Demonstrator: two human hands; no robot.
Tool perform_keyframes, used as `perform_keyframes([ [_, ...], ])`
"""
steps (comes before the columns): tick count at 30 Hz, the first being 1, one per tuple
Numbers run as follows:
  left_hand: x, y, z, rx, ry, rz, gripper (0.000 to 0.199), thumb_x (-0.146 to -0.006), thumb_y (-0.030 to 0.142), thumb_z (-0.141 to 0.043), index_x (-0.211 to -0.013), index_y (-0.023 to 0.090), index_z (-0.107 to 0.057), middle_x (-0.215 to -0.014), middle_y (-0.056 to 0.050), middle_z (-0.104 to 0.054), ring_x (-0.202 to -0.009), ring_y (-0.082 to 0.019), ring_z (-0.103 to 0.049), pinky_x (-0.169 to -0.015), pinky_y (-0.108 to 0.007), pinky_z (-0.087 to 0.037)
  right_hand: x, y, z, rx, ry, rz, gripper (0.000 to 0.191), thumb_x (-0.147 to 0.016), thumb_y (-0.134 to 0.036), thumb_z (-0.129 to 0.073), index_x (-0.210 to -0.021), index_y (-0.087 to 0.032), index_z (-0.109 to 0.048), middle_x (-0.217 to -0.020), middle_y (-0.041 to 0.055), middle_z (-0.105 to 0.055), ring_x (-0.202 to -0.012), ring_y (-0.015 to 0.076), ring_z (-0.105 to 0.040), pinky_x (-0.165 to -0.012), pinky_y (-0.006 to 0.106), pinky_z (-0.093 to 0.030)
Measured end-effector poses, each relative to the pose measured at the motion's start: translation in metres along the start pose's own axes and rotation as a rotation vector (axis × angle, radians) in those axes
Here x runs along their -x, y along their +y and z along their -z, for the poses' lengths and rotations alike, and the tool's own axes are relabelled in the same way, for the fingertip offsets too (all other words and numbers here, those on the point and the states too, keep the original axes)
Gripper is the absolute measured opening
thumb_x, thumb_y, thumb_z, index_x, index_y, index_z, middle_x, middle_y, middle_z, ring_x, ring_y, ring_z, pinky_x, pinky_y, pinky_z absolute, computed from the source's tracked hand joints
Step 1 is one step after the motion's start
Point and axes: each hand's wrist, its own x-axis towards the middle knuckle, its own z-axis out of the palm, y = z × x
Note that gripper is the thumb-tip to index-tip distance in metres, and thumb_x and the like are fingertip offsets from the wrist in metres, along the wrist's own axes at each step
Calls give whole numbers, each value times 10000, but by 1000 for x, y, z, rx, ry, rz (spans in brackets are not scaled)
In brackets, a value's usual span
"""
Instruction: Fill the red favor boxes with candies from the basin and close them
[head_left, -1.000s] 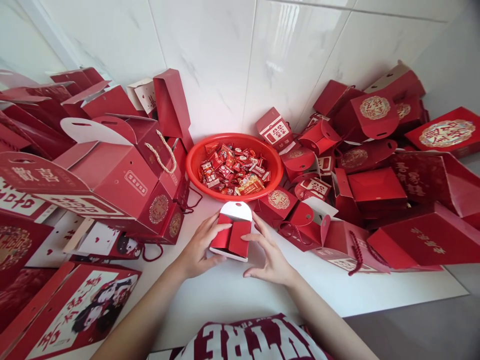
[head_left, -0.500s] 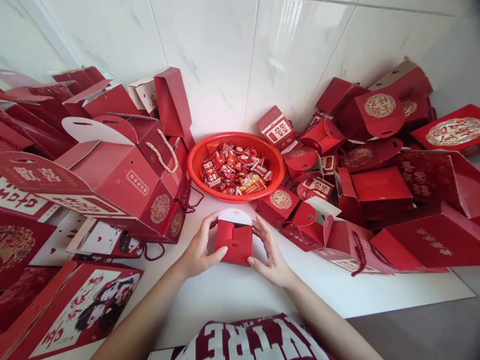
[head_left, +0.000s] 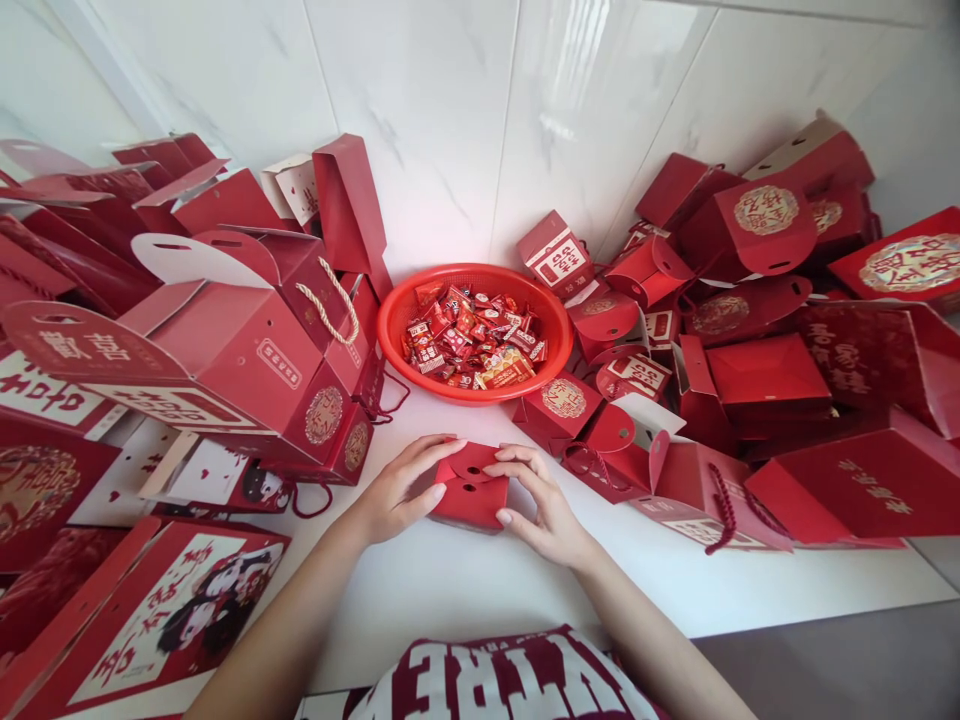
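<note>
A small red gift box (head_left: 480, 497) sits on the white table in front of me, its rounded top flap folded down over the top. Two small holes show in the top near the flap's edge. My left hand (head_left: 397, 490) grips the box's left side, with the thumb on the near left corner and the fingers along the far edge. On the other side, my right hand (head_left: 544, 505) holds the box, fingers resting on the flap and thumb at the near right corner. Just beyond stands a red plastic basket (head_left: 551, 375) filled with wrapped candies (head_left: 469, 335).
Red gift boxes (head_left: 217, 340) with rope handles are heaped at the left. More red boxes (head_left: 765, 370) pile up along the right. The white table (head_left: 637, 570) runs back to a tiled wall (head_left: 427, 120).
The box's rounded flap, raised with its white inside showing, is now folded down over the top. My fingers have come forward with it; the right ones now lie on the flap.
</note>
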Motion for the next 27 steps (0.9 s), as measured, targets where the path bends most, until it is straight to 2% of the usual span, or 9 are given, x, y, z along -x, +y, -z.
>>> perform_keyframes([
  [3, 1, 8, 4, -142, 43, 23, 468, -975, 309, -453, -1443, 302, -475, -1557, -66, -370, -1412, -269, -404, -1183, -432, -348, 2, -4, -1, 28, -1, -2, 388, -936, -414, -578, -1289, -251, -566, -1323, 124, -466, -1310, 289, -443, -1117, 463, -398],
  [7, 11, 44, 0, -491, 113, 109, 405, -992, 390, -433, -1360, 298, -575, -1576, -65, -362, -1431, -315, -366, -1170, -528, -323, 10, -19, -9, 164, -12, -4, 432, -963, -343, -539, -1384, -253, -503, -1370, 144, -457, -1298, 297, -453, -1082, 496, -429],
  [11, 29, 75, -20, -638, 103, 186, 714, -912, 613, -485, -1461, 160, -441, -1573, -173, -346, -1451, -360, -327, -1173, -581, -281, 11, -39, -6, 155, -159, 104, 444, -973, -294, -533, -1413, -250, -490, -1342, 136, -541, -1247, 279, -515, -1025, 466, -492],
  [14, 40, 76, -32, -645, 96, 236, 889, -842, 667, -557, -1529, 165, -301, -1600, -189, -276, -1478, -383, -262, -1175, -594, -266, 2, -46, 6, 21, -344, 205, 322, -990, -256, -502, -1301, -238, -585, -1318, 108, -599, -1178, 223, -596, -985, 374, -533],
  [16, 46, 72, -35, -627, 105, 259, 930, -817, 651, -607, -1548, 203, -249, -1625, -181, -202, -1495, -404, -194, -1170, -616, -258, -4, -43, 10, -30, -403, 273, 271, -994, -232, -493, -1232, -226, -622, -1280, 96, -633, -1137, 197, -629, -965, 334, -541],
  [19, 53, 70, -29, -593, 147, 269, 795, -858, 512, -638, -1533, 276, -291, -1636, -155, -164, -1491, -396, -202, -1152, -597, -309, -6, -26, 9, -25, -285, 359, 246, -990, -189, -478, -1177, -216, -636, -1152, 96, -686, -1066, 194, -660, -913, 337, -555],
  [22, 60, 75, -18, -558, 142, 273, 719, -853, 438, -670, -1497, 357, -358, -1528, -119, -362, -1394, -354, -371, -1114, -550, -387, -2, -1, 4, 75, -118, 387, 240, -974, -143, -471, -1138, -216, -630, -1030, 95, -709, -956, 209, -684, -815, 356, -568],
  [24, 67, 79, -11, -535, 118, 276, 692, -848, 452, -676, -1475, 397, -389, -1410, -99, -460, -1306, -327, -458, -1086, -522, -425, 1, 11, 4, 131, -92, 376, 231, -964, -127, -482, -1119, -221, -624, -996, 88, -710, -916, 215, -687, -779, 358, -563],
  [27, 77, 84, 2, -515, 55, 278, 644, -848, 469, -672, -1445, 432, -430, -1363, -87, -477, -1242, -314, -520, -1053, -485, -460, 2, 19, 7, 110, -87, 309, 212, -968, -125, -474, -1091, -219, -618, -971, 86, -701, -906, 212, -681, -769, 346, -555],
])
